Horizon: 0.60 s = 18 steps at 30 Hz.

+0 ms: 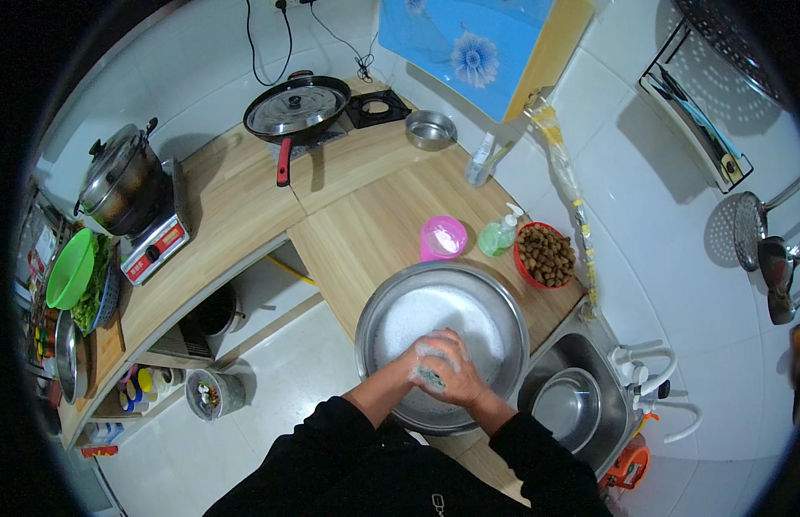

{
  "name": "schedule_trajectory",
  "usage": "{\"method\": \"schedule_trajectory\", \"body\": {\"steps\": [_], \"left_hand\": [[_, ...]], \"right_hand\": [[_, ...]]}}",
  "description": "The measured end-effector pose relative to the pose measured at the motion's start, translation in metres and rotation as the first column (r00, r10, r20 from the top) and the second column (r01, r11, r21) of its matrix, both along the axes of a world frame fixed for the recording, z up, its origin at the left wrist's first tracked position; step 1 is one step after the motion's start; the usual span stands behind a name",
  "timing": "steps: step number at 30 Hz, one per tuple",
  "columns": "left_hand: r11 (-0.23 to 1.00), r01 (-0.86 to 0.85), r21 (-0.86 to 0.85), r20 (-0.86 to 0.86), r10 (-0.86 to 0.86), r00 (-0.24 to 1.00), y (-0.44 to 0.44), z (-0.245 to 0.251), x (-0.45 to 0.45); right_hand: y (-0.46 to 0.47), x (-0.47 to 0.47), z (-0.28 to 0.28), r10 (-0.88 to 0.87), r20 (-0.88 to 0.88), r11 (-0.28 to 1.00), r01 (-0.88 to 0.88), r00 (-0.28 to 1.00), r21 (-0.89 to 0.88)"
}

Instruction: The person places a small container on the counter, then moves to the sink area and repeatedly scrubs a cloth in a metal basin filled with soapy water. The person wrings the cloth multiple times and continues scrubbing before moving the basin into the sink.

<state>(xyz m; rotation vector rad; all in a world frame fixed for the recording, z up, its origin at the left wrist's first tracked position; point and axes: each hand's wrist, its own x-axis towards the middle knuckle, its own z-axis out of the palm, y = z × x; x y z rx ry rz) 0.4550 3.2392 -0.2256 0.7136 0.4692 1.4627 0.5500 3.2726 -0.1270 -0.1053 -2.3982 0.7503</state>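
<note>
My left hand [418, 354] and my right hand [461, 381] are pressed together above a wide stainless steel basin [372, 304]. White lather coats both hands. Between them shows a bit of a green, foamy thing [431, 380], perhaps a scouring pad; most of it is hidden by my fingers. White suds [464, 310] cover the water in the basin. Just beyond the rim stand a pink plastic cup [442, 236] and a pump bottle of green liquid [498, 238]. A red bowl [545, 254] beside them holds many brown, nut-like pieces.
To the right, a metal sink [542, 352] holds a steel pot [567, 408] below white taps [655, 371]. A lidded frying pan [296, 106] stands at the back, its red handle towards me. At left, a pot [125, 181] sits on a stove [155, 251].
</note>
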Motion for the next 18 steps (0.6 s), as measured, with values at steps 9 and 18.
{"method": "schedule_trajectory", "body": {"steps": [9, 18], "left_hand": [[0.869, -0.41, -0.278, -0.368, 0.298, 0.881, -0.013, -0.02, 0.008], [0.533, -0.487, -0.692, -0.355, 0.336, 0.872, -0.007, 0.017, 0.01]], "right_hand": [[-0.02, -0.024, -0.032, -0.387, -0.11, 0.886, 0.336, 0.915, -0.318], [-0.016, -0.029, -0.029, -0.615, 0.264, 0.023, 0.351, 0.743, -0.936]]}}
